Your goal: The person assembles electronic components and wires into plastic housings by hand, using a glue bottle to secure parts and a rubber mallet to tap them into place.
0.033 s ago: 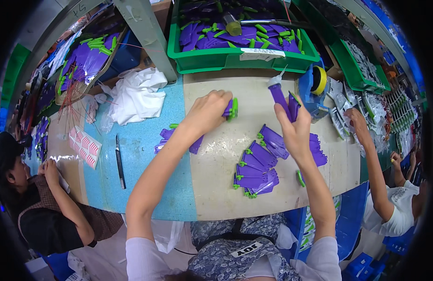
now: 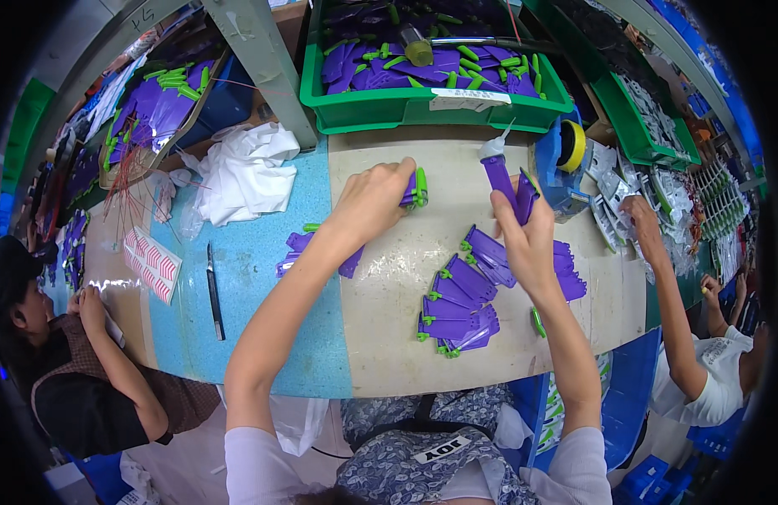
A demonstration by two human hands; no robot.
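My left hand (image 2: 374, 200) is closed on a small purple plastic piece with a green clip (image 2: 419, 187) at its end. The fingers hide most of that piece. To the right, my right hand (image 2: 528, 244) grips a purple dispenser tube (image 2: 496, 175) whose pale, thin nozzle points up. A second purple part (image 2: 528, 198) shows beside the tube in the same hand. Between my arms lies a fan of purple plastic pieces with green clips (image 2: 456, 316). More purple pieces (image 2: 568, 271) lie behind my right wrist, and others (image 2: 298, 252) lie partly under my left forearm.
A green bin (image 2: 372, 114) of purple and green parts stands at the back. White cloth (image 2: 247, 172), a striped packet (image 2: 153, 263) and a dark slim knife (image 2: 214, 295) lie left. A blue tape dispenser (image 2: 557, 168) stands right. Co-workers' hands (image 2: 641, 220) are at both sides.
The purple piece in my left hand has turned slightly, so its green clip shows differently. My right hand has shifted a little, still with the dispenser tube in it.
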